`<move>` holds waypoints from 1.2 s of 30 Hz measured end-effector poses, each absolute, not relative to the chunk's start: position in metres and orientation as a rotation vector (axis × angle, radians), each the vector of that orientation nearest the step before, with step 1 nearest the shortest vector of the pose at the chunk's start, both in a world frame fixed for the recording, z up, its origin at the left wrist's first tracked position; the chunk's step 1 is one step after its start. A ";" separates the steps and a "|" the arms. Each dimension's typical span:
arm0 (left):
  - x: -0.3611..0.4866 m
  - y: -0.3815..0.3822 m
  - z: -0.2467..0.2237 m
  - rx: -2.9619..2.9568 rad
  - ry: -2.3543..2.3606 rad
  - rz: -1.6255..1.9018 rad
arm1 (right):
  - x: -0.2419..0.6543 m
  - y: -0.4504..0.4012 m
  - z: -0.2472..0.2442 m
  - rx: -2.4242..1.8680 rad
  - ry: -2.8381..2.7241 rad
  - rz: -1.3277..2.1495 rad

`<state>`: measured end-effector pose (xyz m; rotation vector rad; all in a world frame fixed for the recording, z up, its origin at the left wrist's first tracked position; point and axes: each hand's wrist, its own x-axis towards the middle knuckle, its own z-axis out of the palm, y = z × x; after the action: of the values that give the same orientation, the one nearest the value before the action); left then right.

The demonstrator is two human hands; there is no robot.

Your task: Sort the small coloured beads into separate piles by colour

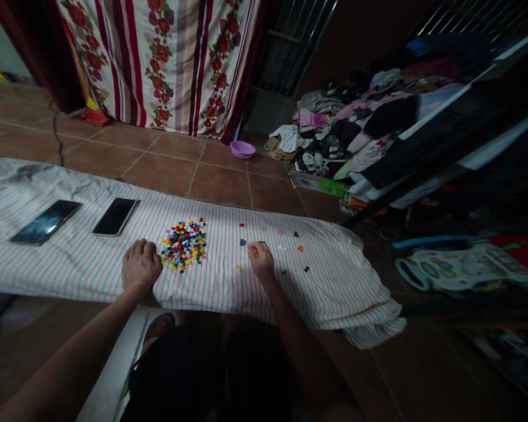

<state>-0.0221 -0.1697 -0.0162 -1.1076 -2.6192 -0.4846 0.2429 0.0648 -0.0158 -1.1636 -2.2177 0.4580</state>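
Note:
My left hand [141, 264] rests on the striped cloth [215, 287] with its fingers curled under, beside a heap of small multicoloured plastic pieces [183, 245]. Nothing shows in it. To the right of the heap, my right hand [260, 259] is closed in a pinch low over the cloth; whatever its fingertips hold is too small to make out. Around it lie small separate groups of pieces: dark grey [242, 242], red [242, 225], yellow [237, 267], pink [280, 232], white [282, 247], orange [300, 248] and black [307, 269].
Two phones [114, 217] lie on the cloth left of the heap. Beyond the table's far edge, a purple basin [243, 149] stands on the tiled floor before a floral curtain [180, 70]. Piled clothes [356, 117] fill the back right. A dark slanting frame stands at the right.

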 end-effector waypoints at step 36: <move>-0.019 -0.171 -0.013 -1.111 -2.611 -0.576 | 0.164 -0.037 -0.001 -0.914 -2.668 0.607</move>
<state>-0.0195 -0.1706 -0.0130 -1.1110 -2.6114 -0.5763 0.1644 -0.0369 -0.0012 -0.9144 -2.6675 0.6067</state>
